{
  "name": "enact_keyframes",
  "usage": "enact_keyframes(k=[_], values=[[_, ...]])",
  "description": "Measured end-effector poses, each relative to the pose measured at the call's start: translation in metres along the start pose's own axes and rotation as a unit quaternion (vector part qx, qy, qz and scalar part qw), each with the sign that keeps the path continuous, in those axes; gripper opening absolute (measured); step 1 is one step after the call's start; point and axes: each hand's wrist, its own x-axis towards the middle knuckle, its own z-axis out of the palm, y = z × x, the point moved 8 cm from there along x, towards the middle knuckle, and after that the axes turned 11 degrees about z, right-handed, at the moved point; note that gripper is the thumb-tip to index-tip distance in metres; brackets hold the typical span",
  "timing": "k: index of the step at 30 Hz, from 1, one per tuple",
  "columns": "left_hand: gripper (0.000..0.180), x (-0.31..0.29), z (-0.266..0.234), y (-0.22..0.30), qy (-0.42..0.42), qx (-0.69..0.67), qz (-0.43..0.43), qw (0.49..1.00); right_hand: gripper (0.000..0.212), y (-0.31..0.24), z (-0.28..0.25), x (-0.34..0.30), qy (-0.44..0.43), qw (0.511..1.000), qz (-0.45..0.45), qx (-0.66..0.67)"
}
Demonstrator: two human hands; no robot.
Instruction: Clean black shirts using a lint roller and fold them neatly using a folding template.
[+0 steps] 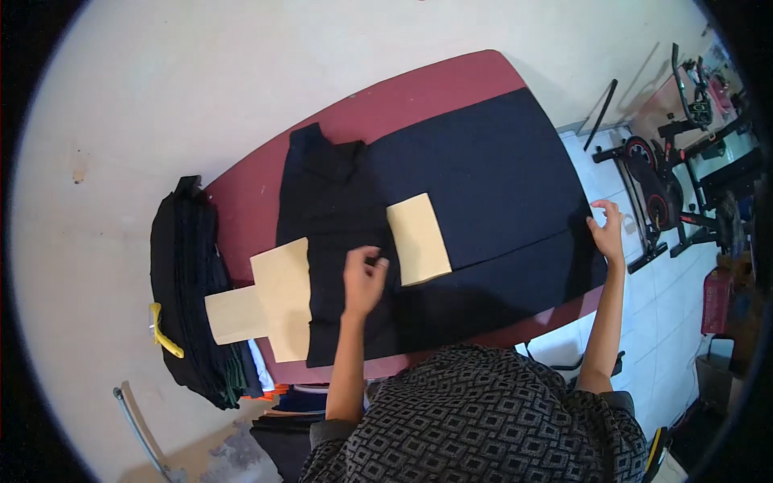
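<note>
A large black cloth garment point(483, 177) lies spread over the table. Across its left part a folded band of black fabric point(346, 306) covers the middle of a tan cardboard template. The template's wide part and narrow handle point(237, 314) stick out on the left, and a tan panel point(420, 241) shows to the right; whether both are one piece is hidden. My left hand point(366, 278) is over the folded band, fingers curled with a gap to the thumb. At the garment's right edge is my right hand point(608, 232), thumb and fingers apart, nothing visibly held.
The dark red table point(435, 88) stands against a pale wall. At its left end is a stack of folded dark garments point(189, 290) with a yellow-handled tool point(167, 332) against it. More folded clothes point(290, 439) lie below the near edge. An exercise bike point(660, 177) stands at right.
</note>
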Motion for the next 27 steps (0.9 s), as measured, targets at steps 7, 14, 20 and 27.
enact_keyframes(k=[7, 14, 20, 27], values=[[0.025, 0.005, -0.117, -0.147, 0.171, -0.015, -0.291, 0.941, 0.011, -0.174, 0.169, -0.048, -0.356, 0.875, 0.063, 0.323], [0.026, 0.025, -0.092, -0.173, 0.005, -0.126, -0.440, 0.889, 0.021, -0.260, 0.291, -0.097, -0.553, 0.757, 0.184, 0.297], [0.039, 0.044, -0.087, -0.178, 0.016, -0.280, -0.385, 0.879, 0.022, -0.277, 0.309, -0.109, -0.514, 0.744, 0.249, 0.348], [0.028, 0.024, -0.125, -0.098, 0.054, -0.430, -0.166, 0.886, 0.023, -0.297, 0.244, -0.135, -0.510, 0.708, 0.173, 0.457]])
